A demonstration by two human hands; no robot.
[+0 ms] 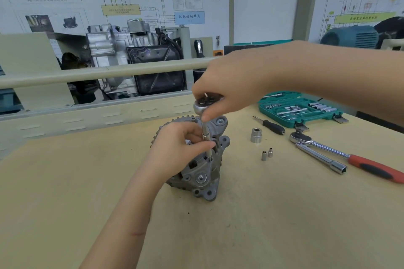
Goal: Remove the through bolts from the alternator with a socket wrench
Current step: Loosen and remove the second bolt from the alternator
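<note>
Gripping chrome socket wrench (pixel 204 113), ribbed cast alternator (pixel 203 172)

A pale wooden worktop (pixel 65 181) carries the alternator (pixel 203 172) near its middle. To the right lie a large socket (pixel 256 135), two small sockets (pixel 267 154), a black-handled driver (pixel 272 126), a red-handled ratchet (pixel 349 157), a tube wrench (pixel 321 160) and an open green socket case (pixel 299 108).

Grey alternator (pixel 202 172), teal socket case (pixel 290 121)
</note>
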